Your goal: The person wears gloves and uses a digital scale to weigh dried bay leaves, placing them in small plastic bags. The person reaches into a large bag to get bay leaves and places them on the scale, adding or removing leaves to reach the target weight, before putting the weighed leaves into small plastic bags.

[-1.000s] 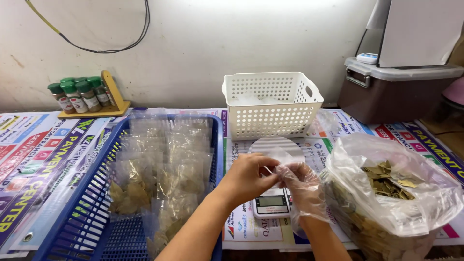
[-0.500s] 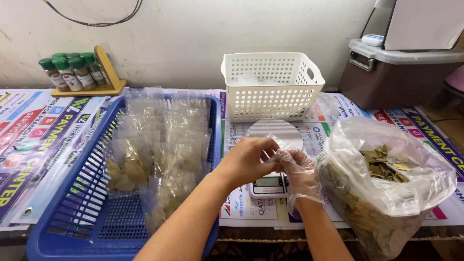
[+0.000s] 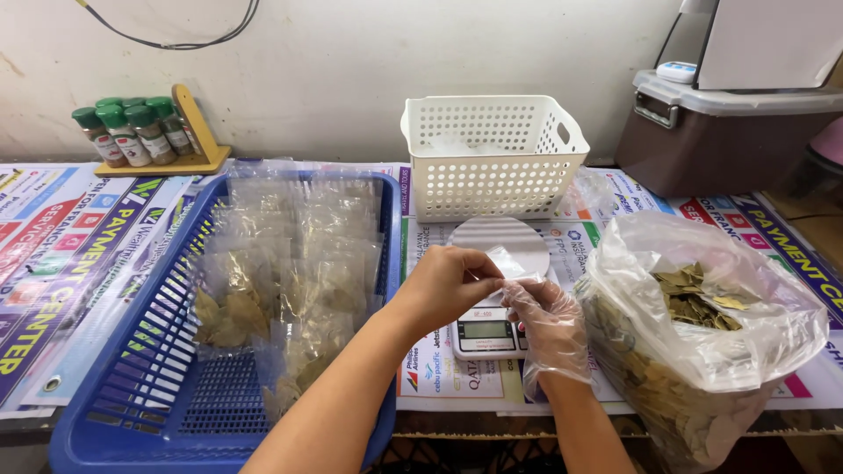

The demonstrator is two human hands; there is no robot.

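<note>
Both hands, the bare left hand (image 3: 448, 283) and gloved right hand (image 3: 549, 320), have stayed over the scale (image 3: 488, 333) since a second ago; fingers pinched shut on a small clear bag (image 3: 512, 262), now lifted slightly, beside the leaf sack (image 3: 702, 342).

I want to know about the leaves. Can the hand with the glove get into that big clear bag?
Probably yes: the gloved right hand sits right beside the big clear plastic bag of dried leaves, whose mouth is open, with nothing between.

Blue slatted tray (image 3: 114, 351), white perforated basket (image 3: 492, 158), brown bin (image 3: 720, 140), green-capped jars (image 3: 132, 127), olive-brown dried leaves (image 3: 694, 298)
</note>
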